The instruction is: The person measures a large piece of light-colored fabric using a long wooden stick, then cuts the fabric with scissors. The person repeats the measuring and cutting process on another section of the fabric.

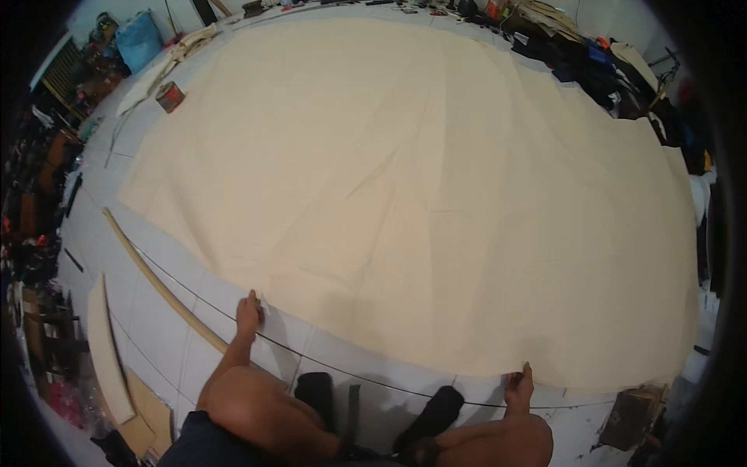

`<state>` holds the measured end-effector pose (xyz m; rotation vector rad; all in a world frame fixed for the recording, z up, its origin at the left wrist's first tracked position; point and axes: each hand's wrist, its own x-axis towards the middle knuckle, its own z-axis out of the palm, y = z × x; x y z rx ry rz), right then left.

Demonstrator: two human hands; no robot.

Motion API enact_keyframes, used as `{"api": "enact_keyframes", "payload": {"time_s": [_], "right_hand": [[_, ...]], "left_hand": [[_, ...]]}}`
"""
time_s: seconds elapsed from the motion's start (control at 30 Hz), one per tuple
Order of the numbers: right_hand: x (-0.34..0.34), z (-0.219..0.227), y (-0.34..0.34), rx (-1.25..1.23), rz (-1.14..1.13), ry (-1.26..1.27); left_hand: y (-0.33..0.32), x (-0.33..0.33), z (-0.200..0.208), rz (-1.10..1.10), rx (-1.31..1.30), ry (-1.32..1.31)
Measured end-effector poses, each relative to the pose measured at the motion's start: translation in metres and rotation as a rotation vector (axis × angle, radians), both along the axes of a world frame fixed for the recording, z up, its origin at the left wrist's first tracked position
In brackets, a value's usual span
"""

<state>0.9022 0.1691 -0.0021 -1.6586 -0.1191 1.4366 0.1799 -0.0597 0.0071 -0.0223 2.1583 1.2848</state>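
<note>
A very large cream cloth [373, 194] lies spread over the white tiled floor, with creases running across its middle. At its near edge, left of centre, my left hand [249, 313] is closed with the cloth's border at its fingertips. Farther right along that same edge, my right hand [519, 386] is also closed on the border, thumb and fingers together. Between the hands the edge runs in a slightly slanting line. My dark-clad feet [432, 416] are on the tiles just short of the cloth.
A reddish tin [170, 96] stands by the cloth's far left edge. On the left floor lie a long curved tan strip [159, 284] and a pale board [109, 350]. A dark box [630, 418] sits near right. Dark clothes [583, 74] and a blue bag [140, 43] line the back.
</note>
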Motion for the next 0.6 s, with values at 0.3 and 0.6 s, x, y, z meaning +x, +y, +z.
{"api": "enact_keyframes", "payload": {"time_s": [0.3,0.6], "right_hand": [[-0.016,0.137,0.114,0.538,0.094,0.061],[-0.104,0.328,0.247,0.766,0.111,-0.356]], "left_hand": [[0.023,0.007,0.033,0.029,-0.053,-0.031],[0.122,-0.108,0.112,0.068,0.496,0.014]]}}
